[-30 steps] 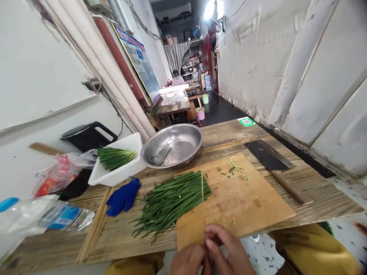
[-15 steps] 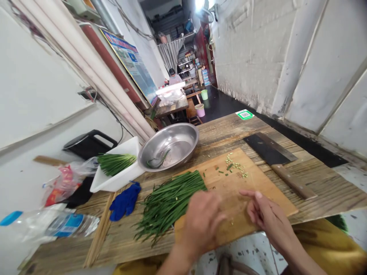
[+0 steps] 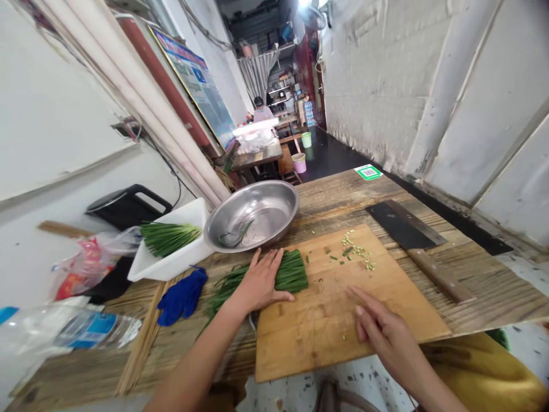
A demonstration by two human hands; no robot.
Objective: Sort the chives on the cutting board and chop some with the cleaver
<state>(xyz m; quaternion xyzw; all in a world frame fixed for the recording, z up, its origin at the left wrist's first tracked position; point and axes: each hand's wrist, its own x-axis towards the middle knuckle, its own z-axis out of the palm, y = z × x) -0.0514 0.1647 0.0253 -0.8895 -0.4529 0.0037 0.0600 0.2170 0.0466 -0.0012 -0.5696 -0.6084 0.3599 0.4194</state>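
Note:
My left hand [image 3: 261, 281] lies over the bunch of garlic chives [image 3: 292, 272], fingers spread and thumb out to the side. The chives rest partly on the wooden cutting board [image 3: 309, 337], their far ends hanging off its left edge. Above the board's right front part, my right hand [image 3: 381, 326] holds nothing; its index finger is stretched out and the other fingers are bent. Small cut bits [image 3: 358, 252] of chive are scattered near the board's back. A cleaver [image 3: 405, 229] with a wooden handle lies on the table to the right of the board.
A steel bowl [image 3: 274, 229] stands behind the chives. To its left, a white tub [image 3: 150, 264] holds more chives. A blue glove [image 3: 182, 294], wooden sticks [image 3: 139, 349] and a plastic bottle [image 3: 96, 331] lie on the left. A person [image 3: 261, 111] sits at a far table.
My left hand has moved up and left from the board's front onto the chives, spreading its fingers. My right hand has shifted slightly left and down.

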